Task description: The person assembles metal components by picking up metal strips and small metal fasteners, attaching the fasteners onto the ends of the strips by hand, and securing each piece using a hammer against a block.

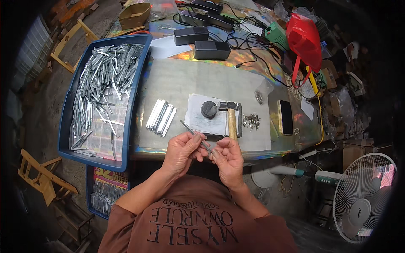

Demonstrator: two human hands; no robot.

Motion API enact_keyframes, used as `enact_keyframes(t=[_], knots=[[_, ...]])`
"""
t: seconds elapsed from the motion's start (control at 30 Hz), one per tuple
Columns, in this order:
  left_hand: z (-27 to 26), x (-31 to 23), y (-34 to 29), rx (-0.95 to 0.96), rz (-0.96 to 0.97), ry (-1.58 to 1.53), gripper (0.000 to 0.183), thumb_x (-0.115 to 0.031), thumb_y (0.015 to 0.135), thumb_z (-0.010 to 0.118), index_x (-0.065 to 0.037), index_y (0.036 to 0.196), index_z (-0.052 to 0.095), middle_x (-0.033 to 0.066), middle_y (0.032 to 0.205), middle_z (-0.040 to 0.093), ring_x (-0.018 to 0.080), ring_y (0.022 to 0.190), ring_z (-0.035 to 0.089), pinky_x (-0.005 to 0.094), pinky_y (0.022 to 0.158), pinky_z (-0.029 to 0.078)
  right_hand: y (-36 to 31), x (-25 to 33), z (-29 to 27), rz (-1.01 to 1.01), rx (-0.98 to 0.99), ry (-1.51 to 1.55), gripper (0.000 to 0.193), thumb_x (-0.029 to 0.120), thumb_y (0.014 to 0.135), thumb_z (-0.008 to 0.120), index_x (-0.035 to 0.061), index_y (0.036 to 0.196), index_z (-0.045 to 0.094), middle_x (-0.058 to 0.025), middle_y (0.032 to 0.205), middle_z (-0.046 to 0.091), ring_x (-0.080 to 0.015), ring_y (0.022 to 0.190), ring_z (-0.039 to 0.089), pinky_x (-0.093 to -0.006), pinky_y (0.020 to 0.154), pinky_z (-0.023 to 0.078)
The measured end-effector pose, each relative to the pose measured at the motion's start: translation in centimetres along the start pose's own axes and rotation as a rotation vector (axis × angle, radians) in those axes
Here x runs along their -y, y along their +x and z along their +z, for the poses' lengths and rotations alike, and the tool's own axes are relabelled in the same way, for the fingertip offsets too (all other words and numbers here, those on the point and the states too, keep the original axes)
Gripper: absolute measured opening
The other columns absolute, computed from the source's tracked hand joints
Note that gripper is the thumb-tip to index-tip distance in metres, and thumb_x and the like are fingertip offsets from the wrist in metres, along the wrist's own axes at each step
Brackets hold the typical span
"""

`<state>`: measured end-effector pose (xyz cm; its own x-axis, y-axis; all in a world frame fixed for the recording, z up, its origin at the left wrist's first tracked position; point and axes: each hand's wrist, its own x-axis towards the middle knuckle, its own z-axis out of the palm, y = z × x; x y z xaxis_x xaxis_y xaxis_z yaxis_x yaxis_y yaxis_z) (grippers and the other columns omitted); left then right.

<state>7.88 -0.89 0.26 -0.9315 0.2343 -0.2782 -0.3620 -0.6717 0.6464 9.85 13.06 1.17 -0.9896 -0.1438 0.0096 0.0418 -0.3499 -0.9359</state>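
Just off the table's front edge, a thin grey metal rod [195, 133] slants between my hands. My left hand [184, 148] pinches it near the middle, with its upper end sticking out toward the table. At the lower end, my right hand [228, 159] closes its thumb and fingers on the rod. Beyond them lies a white pad [198, 120] carrying a dark round block [209, 109] and a hammer [231, 122] with a wooden handle. Left of the pad sits a row of silver metal strips [161, 117]. Small metal pieces [252, 121] are heaped to its right.
A blue tray [128, 139] of loose metal strips stands at the left. A phone [285, 117] lies at the table's right. Black adapter boxes [212, 49] and cables cover the far side, near a red plastic container [303, 40]. A fan [362, 202] stands lower right.
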Motion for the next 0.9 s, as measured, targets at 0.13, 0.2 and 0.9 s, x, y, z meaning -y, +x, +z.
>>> enact_keyframes(t=[0.13, 0.2, 0.9], knots=[[-0.03, 0.10, -0.02, 0.000, 0.006, 0.012, 0.020, -0.019, 0.083, 0.053, 0.001, 0.088, 0.052, 0.0121, 0.075, 0.059, 0.0126, 0.057, 0.058, 0.0187, 0.046, 0.046, 0.03, 0.07, 0.01, 0.002, 0.007, 0.008, 0.023, -0.001, 0.083, 0.046, 0.0033, 0.104, 0.038, -0.0014, 0.079, 0.048, -0.0055, 0.069, 0.046, -0.0171, 0.059, 0.038], [0.02, 0.15, -0.04, -0.001, 0.008, 0.013, 0.020, -0.018, 0.083, 0.053, 0.001, 0.087, 0.052, 0.0121, 0.075, 0.059, 0.0126, 0.057, 0.058, 0.0186, 0.046, 0.046, 0.02, 0.06, 0.00, 0.006, -0.008, -0.007, 0.023, -0.001, 0.083, 0.047, 0.0034, 0.104, 0.038, -0.0012, 0.078, 0.048, -0.0056, 0.068, 0.046, -0.0171, 0.059, 0.038], [0.53, 0.57, -0.55, 0.010, 0.213, 0.254, 0.012, -0.007, 0.082, 0.053, 0.005, 0.084, 0.056, 0.0082, 0.076, 0.058, 0.0100, 0.061, 0.055, 0.0192, 0.050, 0.046, 0.15, -0.36, -0.14, -0.015, -0.063, 0.001, 0.028, -0.001, 0.082, 0.049, 0.0024, 0.106, 0.035, -0.0045, 0.074, 0.053, -0.0065, 0.068, 0.049, -0.0189, 0.062, 0.040]])
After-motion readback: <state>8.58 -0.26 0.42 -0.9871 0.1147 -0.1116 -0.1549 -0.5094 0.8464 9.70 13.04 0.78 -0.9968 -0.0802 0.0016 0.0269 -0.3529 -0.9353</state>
